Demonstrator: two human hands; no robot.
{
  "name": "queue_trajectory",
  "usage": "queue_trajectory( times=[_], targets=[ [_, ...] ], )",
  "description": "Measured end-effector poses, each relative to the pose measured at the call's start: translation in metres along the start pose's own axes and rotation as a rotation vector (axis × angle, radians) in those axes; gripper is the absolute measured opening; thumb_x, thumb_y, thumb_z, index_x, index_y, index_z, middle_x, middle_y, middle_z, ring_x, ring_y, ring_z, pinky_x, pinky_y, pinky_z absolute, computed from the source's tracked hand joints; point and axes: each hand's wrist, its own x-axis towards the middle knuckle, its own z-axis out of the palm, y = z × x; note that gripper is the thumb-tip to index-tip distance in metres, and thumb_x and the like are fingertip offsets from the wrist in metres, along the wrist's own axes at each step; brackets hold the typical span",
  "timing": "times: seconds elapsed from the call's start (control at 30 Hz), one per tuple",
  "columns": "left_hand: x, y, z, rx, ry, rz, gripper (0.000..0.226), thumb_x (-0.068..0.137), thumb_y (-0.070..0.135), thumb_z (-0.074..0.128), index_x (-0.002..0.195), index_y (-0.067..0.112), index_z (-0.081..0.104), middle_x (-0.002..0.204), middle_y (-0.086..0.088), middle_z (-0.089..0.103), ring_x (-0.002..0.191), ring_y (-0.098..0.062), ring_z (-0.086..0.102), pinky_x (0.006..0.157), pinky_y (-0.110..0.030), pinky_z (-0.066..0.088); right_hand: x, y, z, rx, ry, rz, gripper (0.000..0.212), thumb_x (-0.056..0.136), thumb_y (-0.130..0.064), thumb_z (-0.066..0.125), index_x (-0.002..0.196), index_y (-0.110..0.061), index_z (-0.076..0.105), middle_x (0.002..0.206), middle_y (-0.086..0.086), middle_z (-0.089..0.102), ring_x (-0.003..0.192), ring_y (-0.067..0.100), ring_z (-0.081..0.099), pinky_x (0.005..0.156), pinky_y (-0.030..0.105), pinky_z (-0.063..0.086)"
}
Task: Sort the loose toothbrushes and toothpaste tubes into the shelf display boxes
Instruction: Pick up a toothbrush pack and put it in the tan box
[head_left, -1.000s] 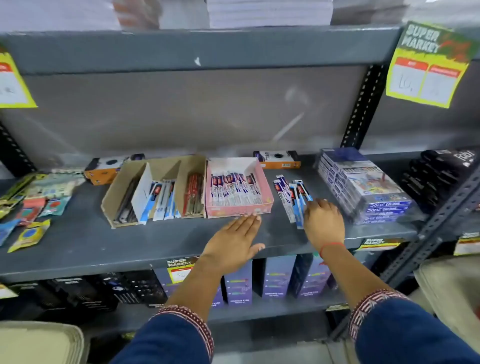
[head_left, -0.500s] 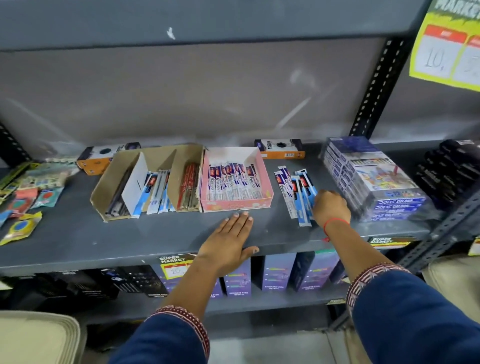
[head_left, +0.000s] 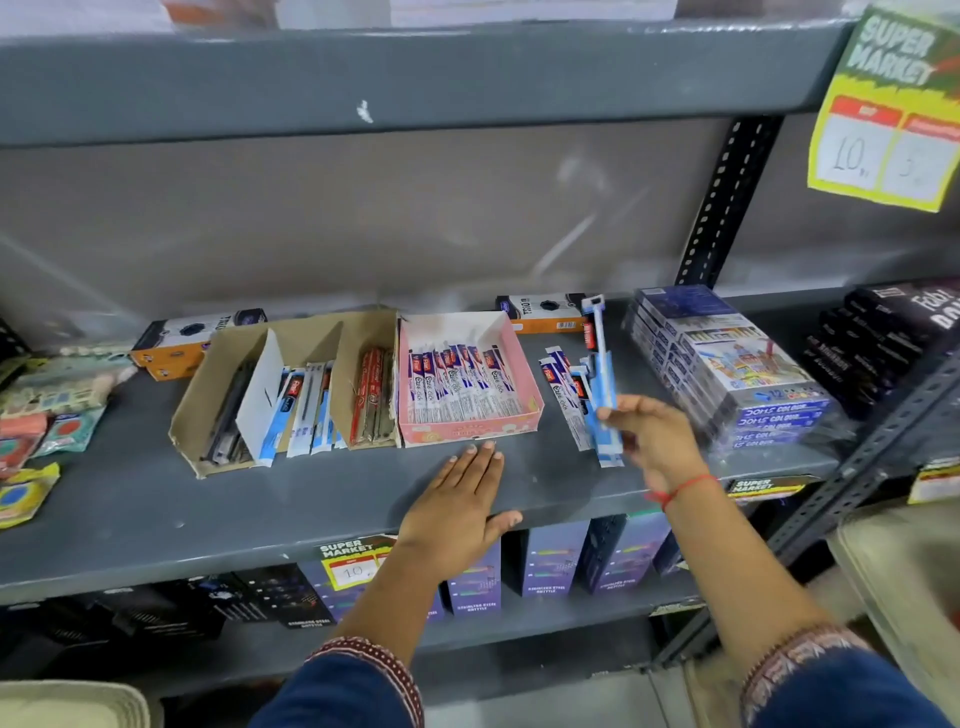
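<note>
Since half a second ago the right hand (head_left: 657, 441) has closed on one blue pack (head_left: 602, 384) and tipped it up off the shelf (head_left: 130, 499); before, that hand lay over the loose packs (head_left: 563, 395) with nothing lifted. The left hand (head_left: 457, 512) has stayed flat near the shelf's front edge.

The shelf is grey metal. A brown box (head_left: 291, 384), split by dividers, sits toward its left middle with dark, blue-and-white and red packs standing in its compartments. Touching its right side is the pink box (head_left: 470, 382), holding a row of white-and-blue packs. A wrapped stack (head_left: 727, 369) of colour-pencil boxes lies toward the right end. Two orange boxes (head_left: 543, 314) lie along the back edge, one behind each display box.

The loose packs lie between the pink box and the wrapped stack, fanned on the shelf surface. The lifted blue pack stands nearly upright above them, its lower end pinched between the right thumb and fingers (head_left: 608, 413), its top reaching toward the back edge. So the right grip is holding that pack. The left grip is wide and flat, palm down, fingertips just in front of the pink box, thumb hooked over the front edge, holding nothing.
</note>
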Motion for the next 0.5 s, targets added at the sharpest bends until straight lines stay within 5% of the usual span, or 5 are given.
queue_trajectory(
  times=[0.2, 0.5],
  targets=[
    [-0.001, 0.001, 0.0, -0.039, 0.05, 0.002, 0.071, 0.094, 0.054, 0.023, 0.145, 0.011, -0.001, 0.157, -0.007, 0.001, 0.143, -0.018, -0.004, 0.111, -0.028, -0.01, -0.049, 0.011, 0.017, 0.249, -0.317, -0.013, 0.03, 0.082, 0.013, 0.056, 0.067, -0.012, 0.062, 0.05, -0.007, 0.068, 0.05, 0.0, 0.063, 0.052, 0.008, 0.05],
    [0.0, -0.001, 0.003, -0.061, 0.065, 0.015, 0.073, 0.093, 0.056, 0.024, 0.145, 0.01, 0.003, 0.157, -0.009, 0.007, 0.143, -0.021, 0.002, 0.112, -0.029, -0.005, -0.062, 0.004, 0.031, 0.298, -0.404, -0.064, 0.023, 0.083, 0.011, 0.056, 0.075, -0.009, 0.063, 0.059, -0.006, 0.072, 0.055, 0.002, 0.066, 0.057, 0.011, 0.054]
  ],
)
